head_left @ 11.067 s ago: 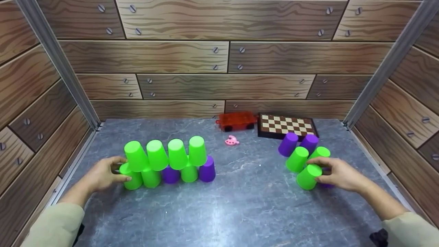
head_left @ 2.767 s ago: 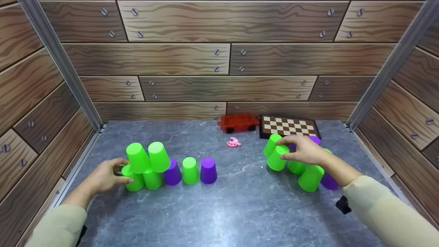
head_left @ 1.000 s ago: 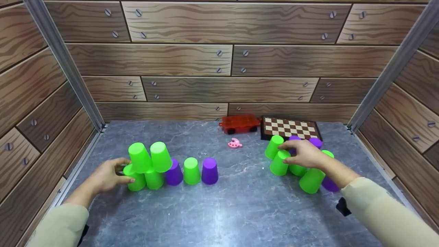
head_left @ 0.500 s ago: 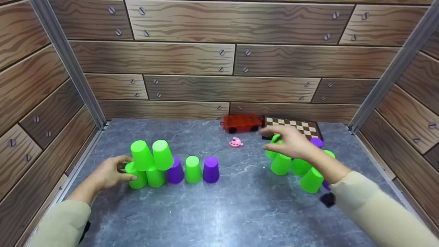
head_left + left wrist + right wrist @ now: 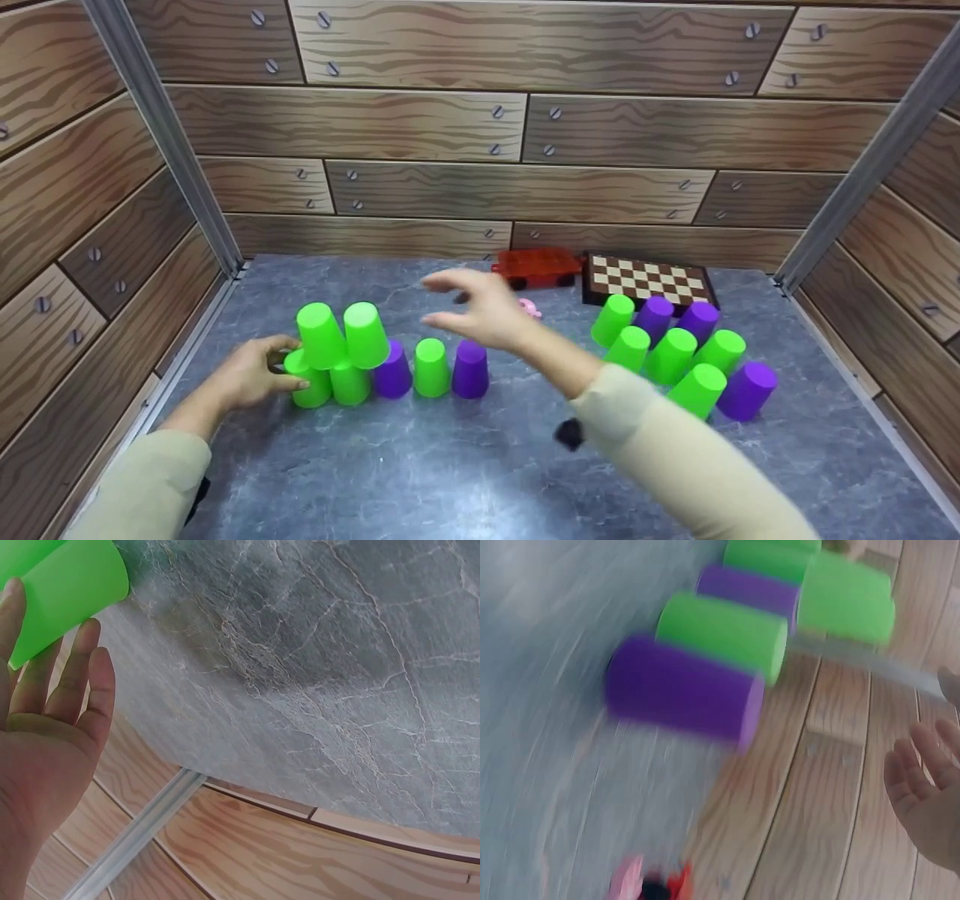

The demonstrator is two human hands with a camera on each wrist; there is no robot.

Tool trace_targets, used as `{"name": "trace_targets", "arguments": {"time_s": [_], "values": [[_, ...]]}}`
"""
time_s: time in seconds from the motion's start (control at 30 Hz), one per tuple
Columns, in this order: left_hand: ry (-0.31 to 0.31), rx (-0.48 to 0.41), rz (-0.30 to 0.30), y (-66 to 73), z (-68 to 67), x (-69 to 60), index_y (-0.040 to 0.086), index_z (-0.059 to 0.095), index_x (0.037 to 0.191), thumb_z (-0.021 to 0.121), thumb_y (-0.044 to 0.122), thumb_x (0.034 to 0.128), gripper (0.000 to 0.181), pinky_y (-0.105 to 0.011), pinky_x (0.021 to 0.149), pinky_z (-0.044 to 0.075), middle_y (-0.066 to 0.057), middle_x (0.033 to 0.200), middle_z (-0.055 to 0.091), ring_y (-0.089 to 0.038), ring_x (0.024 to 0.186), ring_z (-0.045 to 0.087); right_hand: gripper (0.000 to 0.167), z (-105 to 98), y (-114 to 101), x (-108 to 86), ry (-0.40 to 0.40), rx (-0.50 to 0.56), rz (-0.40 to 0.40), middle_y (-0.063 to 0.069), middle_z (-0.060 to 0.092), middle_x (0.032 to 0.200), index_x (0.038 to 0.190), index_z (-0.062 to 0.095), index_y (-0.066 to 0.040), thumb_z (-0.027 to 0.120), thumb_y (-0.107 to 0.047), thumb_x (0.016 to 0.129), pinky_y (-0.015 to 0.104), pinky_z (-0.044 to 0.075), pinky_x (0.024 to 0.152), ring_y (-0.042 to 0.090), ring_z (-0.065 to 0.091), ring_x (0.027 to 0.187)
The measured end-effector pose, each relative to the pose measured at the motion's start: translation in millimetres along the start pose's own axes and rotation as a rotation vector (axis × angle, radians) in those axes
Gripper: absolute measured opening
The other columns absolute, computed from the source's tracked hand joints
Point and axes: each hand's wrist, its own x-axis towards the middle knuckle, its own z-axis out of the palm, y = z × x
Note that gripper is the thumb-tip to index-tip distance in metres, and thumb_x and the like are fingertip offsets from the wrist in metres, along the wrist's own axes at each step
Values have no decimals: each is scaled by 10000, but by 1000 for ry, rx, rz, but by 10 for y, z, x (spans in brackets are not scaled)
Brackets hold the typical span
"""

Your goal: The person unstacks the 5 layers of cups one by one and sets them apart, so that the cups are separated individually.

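Note:
Upside-down plastic cups stand at the left in a row of green and purple, with two green cups on top, one of them an upper green cup [image 5: 365, 334]. My left hand [image 5: 251, 379] holds the leftmost bottom green cup [image 5: 309, 384], thumb in front and fingers behind. The left wrist view shows that hand's fingers [image 5: 71, 682] against green plastic. My right hand [image 5: 487, 311] is in the air, fingers apart and holding nothing, behind and above the row's right-end purple cup [image 5: 471, 371]. In the right wrist view the cups are blurred.
Several green and purple cups, such as a purple cup [image 5: 748, 391], stand grouped at the right. Behind them lies a checkered board [image 5: 649, 279], beside a red toy wagon [image 5: 538, 266]. A pink toy [image 5: 529, 307] is partly hidden by my right hand. Wood-patterned walls enclose the table.
The upper row went from four green cups to two, and green cups were added to the right group. My right hand has since left that group and swung left. The left hand stays put.

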Motion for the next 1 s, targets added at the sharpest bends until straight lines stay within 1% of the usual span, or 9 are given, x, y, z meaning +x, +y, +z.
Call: {"name": "trace_targets", "arguments": {"time_s": [0.13,0.27,0.33,0.4,0.53,0.67,0.77,0.9,1.0], "values": [[3,-1,15,12,19,27,-83,604,1363,918,133,850,639,-536,969,586,-288,1274,693,-463,1199,664,553,338,-99,170,5,-2,-3,74,710,1357,1396,681,-92,880,-239,902,308,559,986,220,657,1253],[5,-2,18,19,30,47,-80,613,1354,917,129,850,625,-519,957,594,-282,1268,699,-456,1198,669,594,606,-150,285,16,-3,21,74,702,1367,1416,664,-90,892,-246,890,315,566,973,241,656,1250],[4,-5,14,22,34,52,-77,616,1350,918,128,849,620,-511,948,600,-279,1267,699,-452,1194,672,609,709,-163,321,18,-2,33,88,701,1364,1424,656,-85,894,-253,890,320,567,968,242,653,1247],[5,-7,10,20,37,55,-75,619,1345,920,126,847,616,-509,947,601,-278,1268,700,-451,1192,674,624,796,-169,347,14,2,53,83,698,1369,1438,646,-88,893,-265,893,321,559,989,230,652,1242],[12,-6,13,21,41,53,-77,624,1337,922,120,843,610,-520,959,596,-281,1266,701,-456,1192,675,609,912,-175,366,14,23,96,47,698,1359,1446,645,-99,881,-262,909,308,547,1002,183,663,1199],[12,-2,13,18,38,40,-81,621,1341,920,121,846,612,-530,964,592,-288,1278,693,-465,1199,670,557,936,-180,351,20,71,128,32,703,1330,1428,661,-110,864,-243,927,293,570,942,154,684,1112],[9,5,8,6,27,24,-82,615,1351,919,128,849,623,-543,974,585,-290,1290,687,-470,1209,663,521,883,-190,321,27,125,125,45,706,1325,1410,673,-110,857,-213,933,321,600,917,153,696,1078],[6,6,-3,-15,2,2,-81,605,1363,917,138,851,638,-560,990,572,-294,1296,682,-475,1217,653,503,705,-203,254,37,165,94,72,710,1333,1391,683,-87,856,-158,924,380,610,942,185,700,1101],[5,3,-3,-18,-6,2,-84,600,1366,918,138,850,646,-555,982,577,-301,1297,677,-481,1218,650,510,473,-188,148,46,142,83,60,708,1347,1389,688,-100,861,-156,912,364,591,974,189,689,1140]]}}
